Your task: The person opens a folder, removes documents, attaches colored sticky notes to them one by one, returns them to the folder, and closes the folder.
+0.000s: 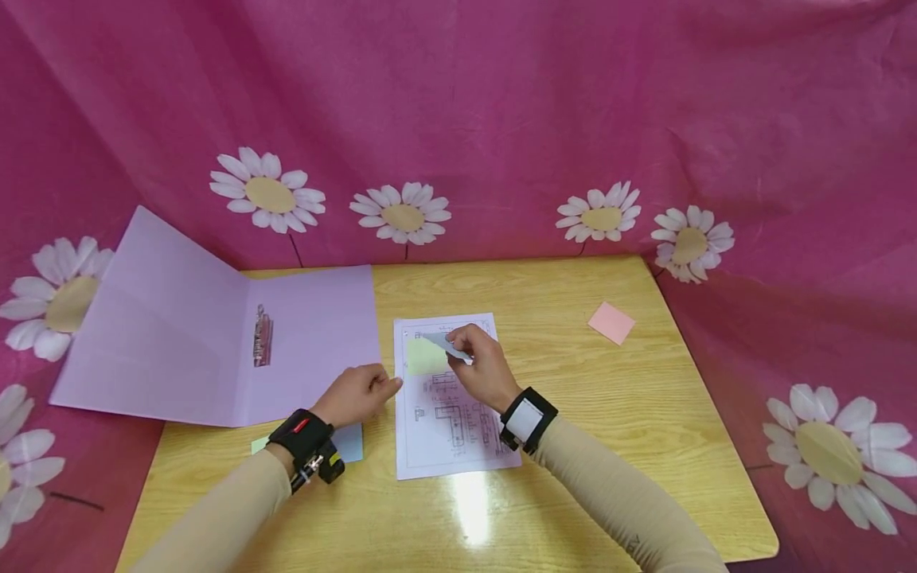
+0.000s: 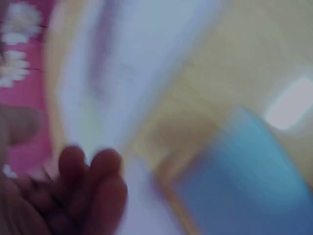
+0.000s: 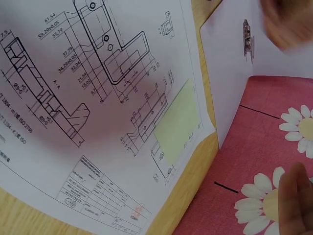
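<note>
A printed technical drawing (image 1: 423,434) lies on the table, with a pale yellow-green sticky note (image 1: 424,358) near its upper left; both the drawing (image 3: 44,156) and the note (image 3: 180,122) show in the right wrist view. Over that note, my right hand (image 1: 487,370) pinches a small grey-blue sheet (image 1: 453,348) between thumb and fingers. Only part of this hand (image 3: 296,200) enters the right wrist view. My left hand (image 1: 358,394), fingers loosely curled and holding nothing, hovers between the drawing and an open lilac ring binder (image 1: 315,326). The left wrist view is blurred.
A blue note (image 1: 351,444) and a green note (image 1: 259,445) lie near the left wrist, partly covered. Toward the table's right side is a pink sticky note (image 1: 611,322). The binder's raised cover (image 1: 165,326) leans at the left against a pink daisy-print cloth (image 1: 501,135).
</note>
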`<move>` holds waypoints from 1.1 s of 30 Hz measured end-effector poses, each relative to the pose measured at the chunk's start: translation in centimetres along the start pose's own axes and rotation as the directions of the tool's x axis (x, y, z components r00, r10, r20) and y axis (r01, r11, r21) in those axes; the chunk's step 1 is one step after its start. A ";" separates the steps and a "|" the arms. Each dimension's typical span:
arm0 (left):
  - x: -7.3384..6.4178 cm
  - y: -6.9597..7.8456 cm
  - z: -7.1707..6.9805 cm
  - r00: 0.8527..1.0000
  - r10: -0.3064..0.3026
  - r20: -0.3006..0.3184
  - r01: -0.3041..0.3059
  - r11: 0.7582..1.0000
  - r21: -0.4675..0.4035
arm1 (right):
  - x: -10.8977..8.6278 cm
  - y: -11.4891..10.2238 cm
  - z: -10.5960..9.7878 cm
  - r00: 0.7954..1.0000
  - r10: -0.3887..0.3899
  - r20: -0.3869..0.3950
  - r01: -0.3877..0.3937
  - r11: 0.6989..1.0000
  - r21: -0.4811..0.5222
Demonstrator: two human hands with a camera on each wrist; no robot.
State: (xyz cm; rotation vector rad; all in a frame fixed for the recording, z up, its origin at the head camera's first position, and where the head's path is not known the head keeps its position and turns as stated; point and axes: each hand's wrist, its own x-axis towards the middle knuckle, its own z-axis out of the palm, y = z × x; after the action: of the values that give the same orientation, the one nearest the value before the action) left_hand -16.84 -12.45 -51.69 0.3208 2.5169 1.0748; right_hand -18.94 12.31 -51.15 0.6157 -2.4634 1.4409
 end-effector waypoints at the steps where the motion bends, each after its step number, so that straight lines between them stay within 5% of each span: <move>1: 0.5 1.0 -0.2 0.999 0.051 -0.010 -0.052 0.993 -0.103 | 0.0 0.1 0.0 1.000 -0.023 -0.003 0.023 1.000 -0.001; 3: 1.4 2.9 -0.5 0.995 0.092 -0.026 -0.095 0.946 -0.311 | 0.0 0.1 0.0 0.997 -0.071 -0.013 0.070 0.997 -0.044; 6: 2.5 4.9 -0.7 0.997 0.059 -0.045 -0.073 0.837 -0.542 | -0.2 0.2 0.1 0.990 -0.138 -0.029 0.133 0.981 -0.140; 8: 3.0 5.7 -0.6 0.998 0.018 -0.055 -0.047 0.795 -0.604 | -0.2 0.1 0.1 0.982 -0.183 -0.038 0.172 0.965 -0.197; 11: 3.5 6.3 -0.2 0.997 -0.039 -0.065 -0.011 0.771 -0.636 | -0.2 0.0 0.1 0.974 -0.222 -0.034 0.207 0.946 -0.250; 15: 3.8 6.3 0.4 0.992 -0.084 -0.097 0.004 0.777 -0.630 | -0.2 -0.3 -0.1 0.983 -0.181 -0.028 0.170 0.957 -0.235; 20: 3.8 5.9 0.6 0.986 -0.079 -0.145 -0.019 0.817 -0.576 | -0.1 -0.2 -0.6 0.995 0.077 -0.056 -0.076 0.997 0.014; 22: 3.9 5.7 0.6 0.986 -0.046 -0.158 -0.045 0.847 -0.529 | 0.4 -1.0 -1.3 0.963 0.269 -0.006 -0.262 0.941 0.216; 24: 3.9 5.7 0.6 0.987 -0.014 -0.163 -0.066 0.877 -0.477 | 1.0 -1.5 -1.9 0.907 0.417 0.064 -0.409 0.834 0.370; 26: 3.9 5.7 0.7 0.988 0.014 -0.156 -0.082 0.897 -0.435 | 1.4 -2.3 -2.4 0.850 0.506 0.146 -0.517 0.745 0.422; 27: 3.9 5.7 0.8 0.988 0.023 -0.154 -0.086 0.905 -0.417 | 1.5 -2.7 -2.7 0.829 0.527 0.185 -0.553 0.726 0.410; 33: 4.3 6.3 1.2 0.989 0.027 -0.147 -0.074 0.945 -0.319 | 1.0 -2.8 -2.8 0.868 0.454 0.200 -0.495 0.818 0.294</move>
State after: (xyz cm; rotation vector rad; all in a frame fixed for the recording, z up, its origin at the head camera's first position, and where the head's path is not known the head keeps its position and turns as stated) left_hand -19.84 -5.89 -48.99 0.2227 2.4042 1.5553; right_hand -18.62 13.30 -47.20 0.1302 -2.6031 2.1019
